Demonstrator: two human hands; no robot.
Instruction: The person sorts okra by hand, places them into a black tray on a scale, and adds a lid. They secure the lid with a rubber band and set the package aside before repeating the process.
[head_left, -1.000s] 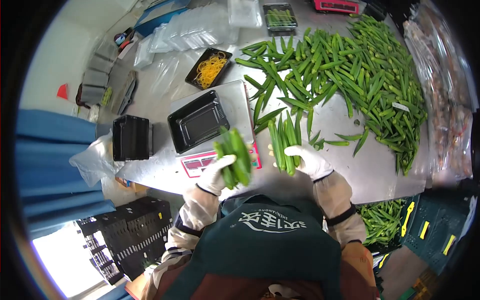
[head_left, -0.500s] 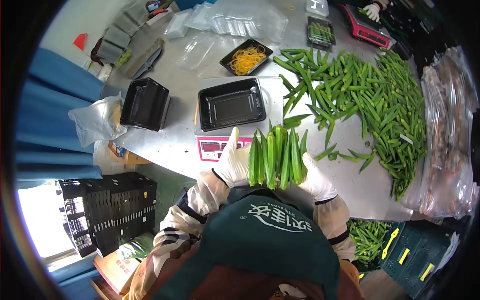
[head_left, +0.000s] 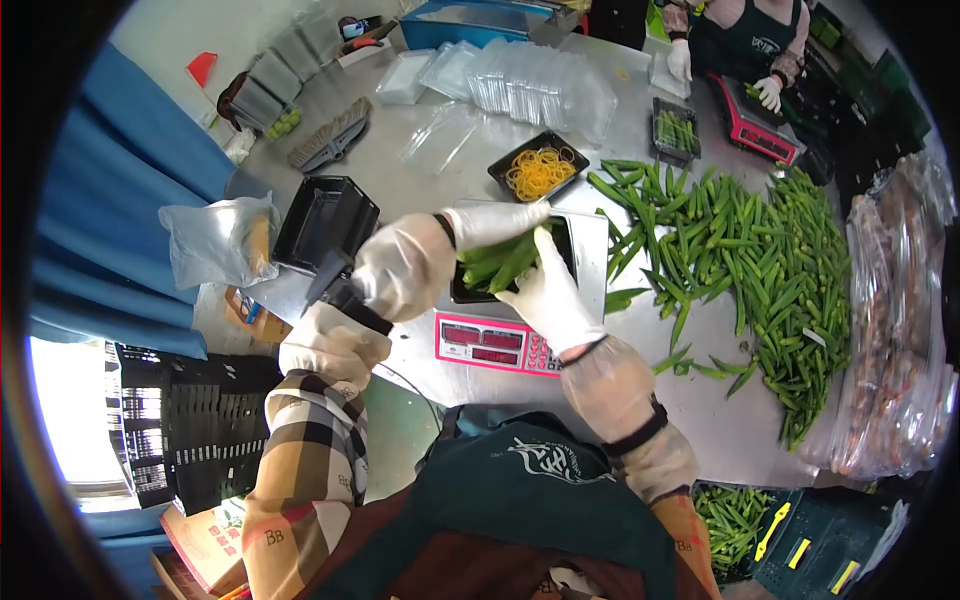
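Note:
A bunch of green okra [head_left: 498,262] lies sideways in the black plastic tray [head_left: 568,255], pressed between my two white-gloved hands. My left hand [head_left: 492,222] holds it along the far side, fingers pointing right. On the near right side, my right hand [head_left: 550,292] grips the same bunch, its thumb up towards the left fingertips. Under the tray is a scale [head_left: 490,342] with a pink-red front panel and lit displays. My hands and the okra hide much of the tray.
Loose okra [head_left: 740,260] is heaped to the right, beside plastic bags [head_left: 885,320]. Rubber bands [head_left: 540,173] fill a small black tray behind the scale. Stacked black trays [head_left: 325,225] stand left, clear lids [head_left: 540,85] farther back. A co-worker [head_left: 755,40] handles okra at another red scale [head_left: 755,125].
Both hands have carried the okra bunch forward from in front of my apron into the tray on the scale. The bunch has turned from upright to sideways. My view has tilted up.

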